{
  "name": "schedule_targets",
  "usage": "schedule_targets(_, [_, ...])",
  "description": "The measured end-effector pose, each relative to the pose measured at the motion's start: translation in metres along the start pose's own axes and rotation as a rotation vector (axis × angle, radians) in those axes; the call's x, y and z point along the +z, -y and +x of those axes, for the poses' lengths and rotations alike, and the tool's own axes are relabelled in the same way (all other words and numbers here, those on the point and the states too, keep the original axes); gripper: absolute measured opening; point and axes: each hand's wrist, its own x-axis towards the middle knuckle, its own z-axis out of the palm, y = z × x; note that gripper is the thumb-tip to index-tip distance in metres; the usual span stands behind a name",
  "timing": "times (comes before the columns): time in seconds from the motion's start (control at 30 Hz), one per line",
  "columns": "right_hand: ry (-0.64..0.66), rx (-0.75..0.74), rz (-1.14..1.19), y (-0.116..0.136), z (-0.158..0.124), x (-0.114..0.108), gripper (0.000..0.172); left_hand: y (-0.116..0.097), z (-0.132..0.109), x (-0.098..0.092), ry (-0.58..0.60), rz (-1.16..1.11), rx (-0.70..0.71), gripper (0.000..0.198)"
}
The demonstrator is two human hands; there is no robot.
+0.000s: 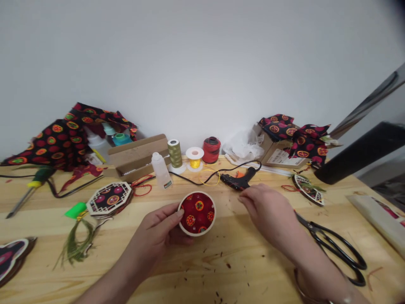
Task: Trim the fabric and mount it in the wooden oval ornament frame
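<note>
My left hand (164, 223) grips a round, pale-rimmed piece (198, 213) faced with dark red patterned fabric. The thumb lies on its rim and the other fingers are behind it, tilting its face toward me. To the right, my right hand (262, 209) has its thumb and fingertips pinched together above the table; whatever is between them is too small or hidden to make out. Just beyond those fingertips lies a black glue gun (237, 180), with its cord running behind. Black-handled scissors (335, 249) lie beside my right forearm.
Behind stand a squeeze bottle (162, 171), a green thread cone (174, 154), a yellow spool (195, 158) and a red spool (211, 150). Left are an octagonal tasselled ornament (110, 199) and a screwdriver (30, 190). A black cylinder (360, 152) leans at right.
</note>
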Motion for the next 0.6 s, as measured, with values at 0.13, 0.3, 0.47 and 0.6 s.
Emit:
schedule_targets(0.13, [0.118,-0.055,-0.519,-0.024,-0.026,-0.010,0.015,-0.002,-0.002,0.002,-0.015,0.008,0.005,0.027])
schedule_targets(0.3, [0.058,-0.176,-0.668,-0.057,-0.052,0.011,0.021,-0.002,-0.003,0.003,0.003,0.032,0.015,0.028])
schedule_targets(0.47, [-0.018,-0.297,-0.684,-0.071,-0.054,0.019,0.019,-0.002,-0.003,0.002,-0.003,0.034,0.018,0.024])
schedule_targets(0.6, [0.055,-0.274,-0.648,-0.073,-0.045,0.013,0.024,-0.003,-0.004,0.001,0.027,0.042,0.017,0.023])
